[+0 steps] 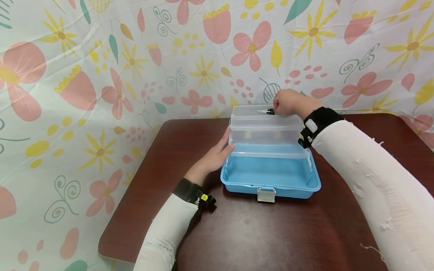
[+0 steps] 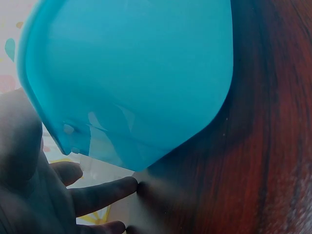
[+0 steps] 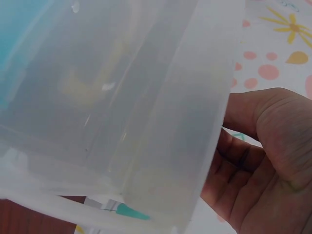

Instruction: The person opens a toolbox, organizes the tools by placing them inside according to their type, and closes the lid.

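A blue storage box (image 1: 268, 169) stands with its translucent stepped trays (image 1: 271, 134) raised at the back. My left hand (image 1: 213, 156) rests along the box's left end, fingers stretched out by the side of the trays. In the left wrist view its fingers (image 2: 105, 194) reach past the blue end wall. At the topmost tray, my right hand (image 1: 288, 102) has curled fingers around slim black pens (image 1: 268, 111) with silver pointed tips. The right wrist view shows that hand behind the frosted tray wall (image 3: 161, 97), which hides its fingertips.
A white latch (image 1: 266, 195) hangs at the box's front. Underneath is a dark brown table (image 1: 257, 233) with rounded corners. Flower-printed cloth (image 1: 135, 56) covers the wall close behind the table. Black wrist cameras (image 1: 203, 200) are strapped to both arms.
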Available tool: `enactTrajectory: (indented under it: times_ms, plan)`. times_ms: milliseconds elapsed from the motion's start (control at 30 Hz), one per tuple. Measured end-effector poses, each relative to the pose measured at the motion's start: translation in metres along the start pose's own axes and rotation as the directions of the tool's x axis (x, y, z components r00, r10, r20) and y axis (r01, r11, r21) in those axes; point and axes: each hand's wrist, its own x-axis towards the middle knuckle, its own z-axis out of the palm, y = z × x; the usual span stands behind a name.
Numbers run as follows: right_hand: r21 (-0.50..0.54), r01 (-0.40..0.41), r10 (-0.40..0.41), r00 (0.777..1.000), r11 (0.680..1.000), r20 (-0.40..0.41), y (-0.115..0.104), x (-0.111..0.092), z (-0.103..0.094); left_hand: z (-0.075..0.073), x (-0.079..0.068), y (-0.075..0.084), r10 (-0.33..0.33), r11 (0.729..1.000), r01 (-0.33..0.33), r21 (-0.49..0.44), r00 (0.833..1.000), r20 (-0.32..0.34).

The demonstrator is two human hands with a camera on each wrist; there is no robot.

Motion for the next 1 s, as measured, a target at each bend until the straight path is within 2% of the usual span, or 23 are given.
enactTrajectory:
  times_ms: [200,400,600,767,1000]
  plan:
    - [0.061,-0.046,0.047,0.999,0.997,-0.003,0.002,-0.003,0.002,0.001,0.000,-0.001,0.001,1.000,-0.001,0.004,1.000,0.000]
    - [0.071,-0.077,0.077,0.997,0.994,0.000,0.002,-0.008,0.005,0.000,0.000,0.000,0.005,1.000,-0.005,-0.004,1.000,0.000]
    - [-0.012,0.018,-0.019,0.998,1.000,-0.054,0.002,-0.021,0.008,0.000,-0.001,0.002,0.003,1.000,-0.003,-0.001,1.000,-0.004]
    - [-0.037,0.118,-0.121,0.988,0.992,-0.097,0.002,-0.035,0.012,0.000,-0.001,0.003,0.009,1.000,-0.009,0.003,1.000,-0.007]
    - [-0.078,0.191,-0.194,0.980,0.979,-0.041,0.008,-0.062,0.012,0.002,0.001,0.000,0.036,0.999,-0.036,0.002,0.999,-0.018]
